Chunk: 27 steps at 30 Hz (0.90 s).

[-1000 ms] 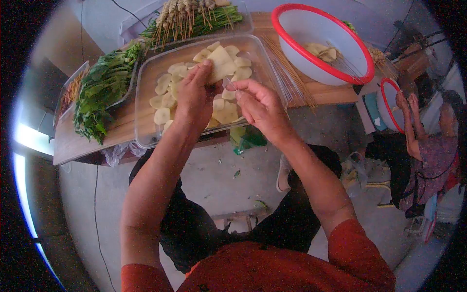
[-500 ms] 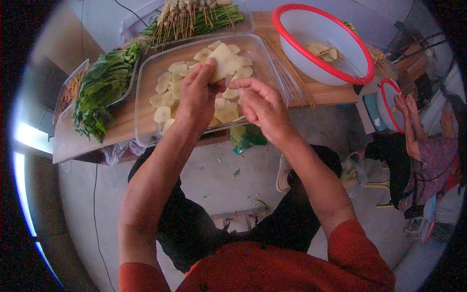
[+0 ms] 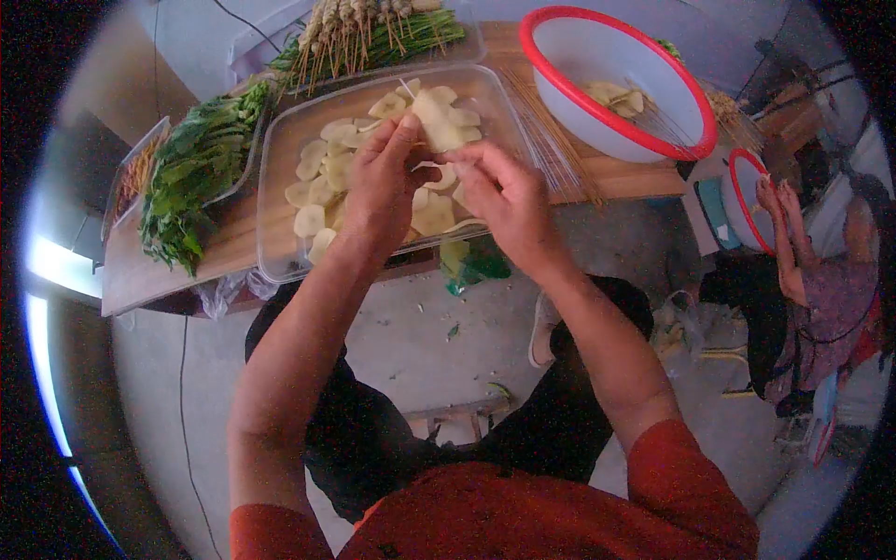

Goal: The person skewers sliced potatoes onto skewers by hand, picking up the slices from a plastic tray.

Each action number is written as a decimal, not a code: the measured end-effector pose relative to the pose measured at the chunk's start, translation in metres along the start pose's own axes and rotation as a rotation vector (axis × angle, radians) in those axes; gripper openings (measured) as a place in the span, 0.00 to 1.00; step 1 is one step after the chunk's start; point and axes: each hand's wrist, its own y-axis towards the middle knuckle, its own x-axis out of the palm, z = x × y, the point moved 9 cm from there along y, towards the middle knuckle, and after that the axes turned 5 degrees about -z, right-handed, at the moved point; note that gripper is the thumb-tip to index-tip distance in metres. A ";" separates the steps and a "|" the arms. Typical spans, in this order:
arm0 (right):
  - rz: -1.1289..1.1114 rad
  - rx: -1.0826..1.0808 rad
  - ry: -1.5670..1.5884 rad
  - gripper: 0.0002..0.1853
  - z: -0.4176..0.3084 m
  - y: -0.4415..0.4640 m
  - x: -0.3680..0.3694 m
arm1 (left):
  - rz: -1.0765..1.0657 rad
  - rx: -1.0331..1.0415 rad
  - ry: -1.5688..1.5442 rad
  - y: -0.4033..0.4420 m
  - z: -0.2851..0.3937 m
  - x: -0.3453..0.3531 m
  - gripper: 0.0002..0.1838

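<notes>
My left hand (image 3: 381,182) pinches a pale potato slice (image 3: 437,126) between thumb and fingers, above a clear plastic tray (image 3: 269,201). A thin light skewer (image 3: 407,85) pokes out past the slice's upper edge. Close beside the slice's lower edge, my right hand (image 3: 511,201) has its thumb and forefinger pressed together on the skewer's other end, which the fingers mostly cover. Beneath both hands, many loose potato slices (image 3: 310,221) lie overlapping in the tray.
Loose skewers (image 3: 558,140) lie right of the tray, beside a red-rimmed white basin (image 3: 611,112) holding skewered slices. Leafy greens (image 3: 201,168) sit at left; loaded skewers (image 3: 350,33) rest on greens behind. Another person's hands (image 3: 779,198) are at a second basin (image 3: 744,201) on the right.
The skewer's tip now shows beyond the slice's upper edge. My right hand has come up slightly against the slice, while my left hand stays almost in place.
</notes>
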 end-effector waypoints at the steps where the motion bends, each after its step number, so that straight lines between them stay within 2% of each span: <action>1: 0.032 -0.112 -0.250 0.08 -0.019 -0.003 0.000 | -0.042 0.000 0.003 -0.001 0.002 0.005 0.15; 2: 0.064 -0.224 -0.500 0.07 -0.035 -0.006 0.002 | -0.042 -0.001 0.003 0.001 -0.003 0.001 0.15; 4: 0.057 -0.273 -0.533 0.08 -0.042 -0.007 0.007 | -0.263 0.247 0.184 0.001 0.010 0.015 0.17; 7: 0.052 -0.305 -0.580 0.08 -0.045 -0.009 0.009 | -0.245 0.301 0.322 -0.004 0.014 0.018 0.17; 8: 0.054 -0.288 -0.594 0.08 -0.043 -0.009 0.009 | -0.244 0.301 0.323 -0.003 0.015 0.019 0.17; 10: 0.053 -0.295 -0.611 0.08 -0.045 -0.009 0.009 | -0.207 0.121 0.083 0.002 0.001 0.014 0.17; 13: 0.054 -0.325 -0.623 0.08 -0.046 -0.009 0.010 | -0.248 0.181 0.250 0.004 0.003 0.014 0.17; 14: 0.055 -0.349 -0.616 0.08 -0.048 -0.010 0.010 | -0.248 0.181 0.250 0.004 0.003 0.013 0.17; 15: 0.056 -0.349 -0.616 0.08 -0.044 -0.010 0.010 | -0.243 0.116 0.109 0.003 0.000 0.014 0.17; 16: 0.077 -0.322 -0.507 0.08 -0.037 -0.010 0.007 | -0.235 0.052 -0.033 0.002 -0.003 0.015 0.17; 18: 0.097 -0.294 -0.398 0.08 -0.031 -0.008 0.003 | -0.176 0.024 -0.034 0.000 0.000 0.016 0.17; 20: 0.022 0.059 0.096 0.09 0.006 -0.002 -0.002 | -0.116 -0.005 -0.036 0.003 -0.001 0.007 0.17; 21: 0.021 0.062 0.096 0.09 0.001 -0.001 -0.006 | -0.100 -0.043 0.045 0.008 0.000 0.000 0.17; 23: 0.075 0.241 0.369 0.11 0.007 -0.003 -0.015 | -0.042 -0.051 0.203 0.010 0.007 -0.015 0.15; 27: 0.125 0.213 0.359 0.13 0.018 -0.002 -0.031 | -0.045 0.043 0.282 0.021 0.023 -0.039 0.13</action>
